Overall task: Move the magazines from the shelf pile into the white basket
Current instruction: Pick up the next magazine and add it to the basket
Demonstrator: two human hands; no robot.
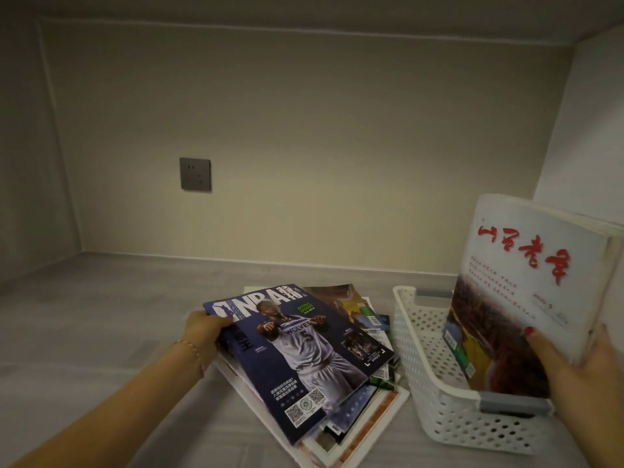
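Note:
A loose pile of magazines (368,396) lies on the grey shelf floor at centre. On top is a dark blue NBA magazine (297,349), tilted up at its left edge, where my left hand (202,332) grips it. To the right stands the white perforated basket (429,376). My right hand (580,373) holds a white magazine with red characters (526,288) upright, its lower end down inside the basket.
The shelf is a deep alcove with a pale back wall and side walls. A grey wall socket (195,174) sits on the back wall at left. Bare grey shelf floor (101,315) spreads left of the pile.

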